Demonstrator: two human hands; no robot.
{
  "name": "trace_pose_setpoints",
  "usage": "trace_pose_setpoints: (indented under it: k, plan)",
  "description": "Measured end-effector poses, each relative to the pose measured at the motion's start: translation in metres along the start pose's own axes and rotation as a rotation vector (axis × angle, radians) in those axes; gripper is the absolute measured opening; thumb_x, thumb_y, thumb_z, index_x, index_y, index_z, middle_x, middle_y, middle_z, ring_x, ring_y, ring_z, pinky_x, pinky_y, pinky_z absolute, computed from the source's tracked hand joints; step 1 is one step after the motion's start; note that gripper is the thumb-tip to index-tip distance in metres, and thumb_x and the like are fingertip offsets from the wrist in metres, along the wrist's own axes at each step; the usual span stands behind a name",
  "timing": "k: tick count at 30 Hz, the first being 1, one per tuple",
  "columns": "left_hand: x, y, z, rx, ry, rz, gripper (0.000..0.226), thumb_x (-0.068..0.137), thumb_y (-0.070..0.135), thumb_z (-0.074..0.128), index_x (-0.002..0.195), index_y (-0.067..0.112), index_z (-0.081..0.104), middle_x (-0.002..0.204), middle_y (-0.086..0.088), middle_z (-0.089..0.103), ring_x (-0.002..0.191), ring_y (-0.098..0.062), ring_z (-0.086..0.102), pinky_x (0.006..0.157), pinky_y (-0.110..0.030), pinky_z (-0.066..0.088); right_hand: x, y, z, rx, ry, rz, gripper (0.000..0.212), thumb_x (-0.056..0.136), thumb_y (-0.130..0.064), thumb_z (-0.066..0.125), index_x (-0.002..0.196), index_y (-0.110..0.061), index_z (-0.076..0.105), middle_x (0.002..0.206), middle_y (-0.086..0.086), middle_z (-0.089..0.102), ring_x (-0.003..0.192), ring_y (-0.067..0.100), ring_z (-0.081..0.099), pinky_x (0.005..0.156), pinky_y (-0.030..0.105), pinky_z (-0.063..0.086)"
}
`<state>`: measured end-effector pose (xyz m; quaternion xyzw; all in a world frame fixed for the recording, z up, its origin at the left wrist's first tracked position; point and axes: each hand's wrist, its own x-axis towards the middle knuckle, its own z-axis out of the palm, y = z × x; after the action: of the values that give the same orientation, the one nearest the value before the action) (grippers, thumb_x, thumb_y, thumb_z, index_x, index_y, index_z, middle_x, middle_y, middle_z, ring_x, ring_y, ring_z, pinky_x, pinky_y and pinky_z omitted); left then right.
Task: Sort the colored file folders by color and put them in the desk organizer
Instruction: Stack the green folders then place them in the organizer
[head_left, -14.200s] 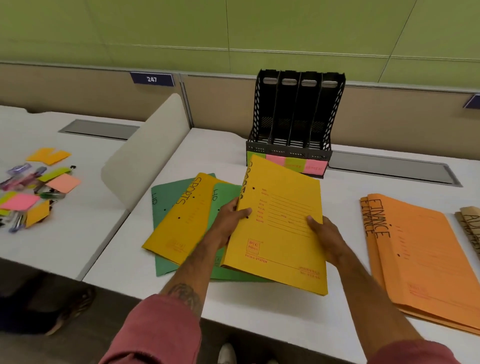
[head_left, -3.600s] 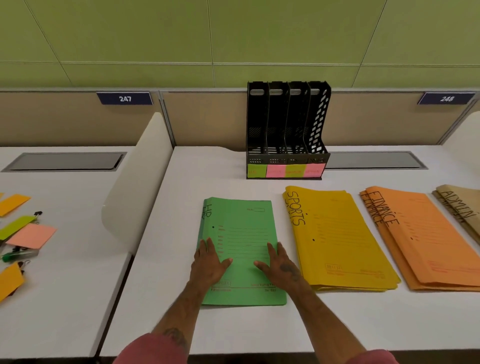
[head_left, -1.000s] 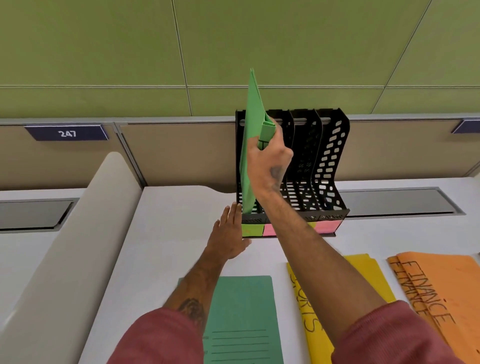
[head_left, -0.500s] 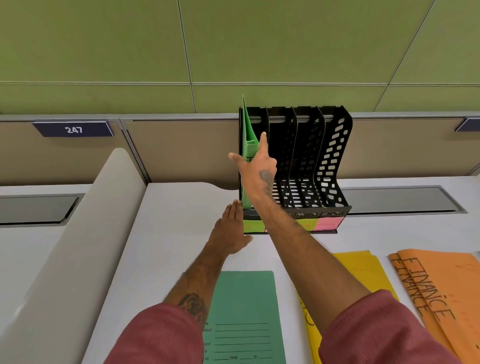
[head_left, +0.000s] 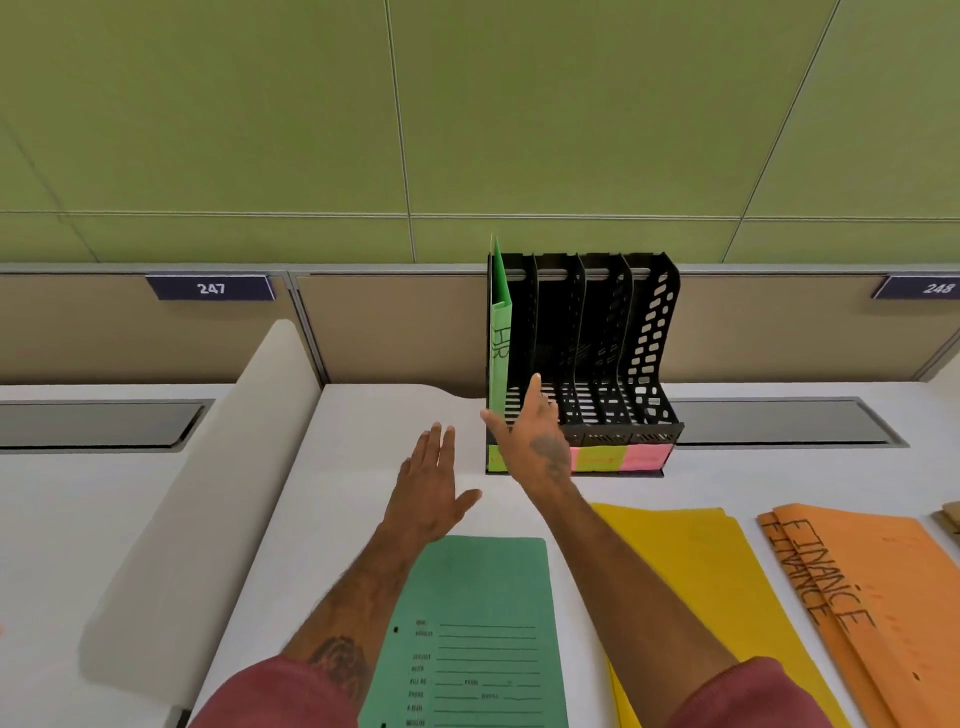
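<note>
the right hand (head_left: 530, 436) is spread open, fingers straight, holding nothing. it hangs just in front of the organizer (head_left: 649, 364), thumb by the foot of the filed folder (head_left: 500, 332); whether it touches i cannot tell. that light green folder stands upright in the end slot, just left of the fingertips. i judge it belongs there because the green label (head_left: 496, 458) sits under that slot, beside the thumb.

the left hand (head_left: 431, 488) is open, flat and empty, low over the desk (head_left: 363, 415) just left of the right hand; it seems poised to steady, not to grip. the green folder (head_left: 478, 623) lies flat nearer the person than both hands, between the forearms, likely next for the same slot. right of the right forearm lie the yellow pile (head_left: 685, 597), then the orange pile (head_left: 883, 582), then a tan folder (head_left: 953, 519) at the edge of view. they are laid out by color, so each can go in turn.

counts: one organizer with four slots, one folder filed, and three slots that look bare. three labels show, green, yellow and pink; a fourth place is hidden behind the right hand. one green folder shows on the desk. the orange pile has at least two folders, by its doubled writing. the yellow pile's number i cannot tell, and of the tan folder only a corner shows.
</note>
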<state>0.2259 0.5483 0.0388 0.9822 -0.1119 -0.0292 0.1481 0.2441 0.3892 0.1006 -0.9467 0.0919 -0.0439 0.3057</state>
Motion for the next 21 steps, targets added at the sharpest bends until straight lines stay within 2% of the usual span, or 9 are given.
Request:
trace_pose_setpoints:
  k: [2,5,10,15,18,21]
  plan:
    - [-0.021,-0.006,0.002,-0.007,0.007,-0.022,0.094,0.093,0.069,0.035,0.158,0.016,-0.008,0.166,-0.008,-0.012,0.153,-0.025,-0.006,0.123,-0.046,0.013,-0.020,0.018,0.009,-0.104,-0.030,-0.039,0.093,0.093,-0.070,0.034,0.157,-0.015,-0.004,0.164,0.016,0.009,0.151,0.034,0.005,0.117,0.051,0.023]
    - [-0.055,-0.013,0.008,0.022,-0.010,-0.046,0.095,0.086,0.075,0.021,0.157,0.020,-0.010,0.165,-0.006,-0.014,0.153,-0.024,-0.009,0.122,-0.047,0.008,-0.050,0.042,0.021,-0.241,-0.062,-0.101,0.088,0.094,-0.071,0.024,0.158,-0.016,-0.004,0.165,0.014,-0.003,0.152,0.032,-0.005,0.120,0.052,0.009]
    - [-0.106,-0.028,0.024,0.081,-0.031,-0.033,0.094,0.086,0.077,0.012,0.157,0.021,-0.013,0.163,-0.005,-0.021,0.152,-0.022,-0.017,0.122,-0.049,0.000,-0.100,0.073,0.035,-0.348,-0.129,-0.149,0.088,0.092,-0.072,0.017,0.158,-0.016,0.000,0.165,0.016,-0.002,0.152,0.033,-0.005,0.119,0.056,0.006]
    - [-0.144,-0.037,0.040,0.170,-0.037,-0.002,0.087,0.094,0.072,0.019,0.157,0.019,-0.010,0.163,-0.006,-0.023,0.150,-0.022,-0.022,0.120,-0.048,-0.006,-0.143,0.099,0.048,-0.400,-0.174,-0.189,0.106,0.075,-0.082,-0.018,0.157,-0.017,-0.002,0.164,0.017,-0.006,0.151,0.035,-0.009,0.121,0.055,0.010]
    - [-0.165,-0.041,0.050,0.195,-0.050,0.019,0.087,0.095,0.071,0.021,0.156,0.019,-0.012,0.161,-0.007,-0.025,0.148,-0.022,-0.025,0.120,-0.051,-0.007,-0.168,0.109,0.055,-0.394,-0.223,-0.186,0.109,0.075,-0.083,-0.019,0.157,-0.016,0.002,0.163,0.018,-0.005,0.151,0.036,-0.008,0.120,0.056,0.012]
    - [-0.182,-0.044,0.059,0.201,-0.068,0.008,0.087,0.095,0.072,0.019,0.155,0.020,-0.016,0.161,-0.008,-0.026,0.147,-0.022,-0.025,0.118,-0.050,-0.011,-0.191,0.117,0.062,-0.408,-0.247,-0.191,0.105,0.079,-0.082,-0.013,0.157,-0.015,0.009,0.163,0.019,-0.001,0.151,0.037,-0.003,0.117,0.058,0.013]
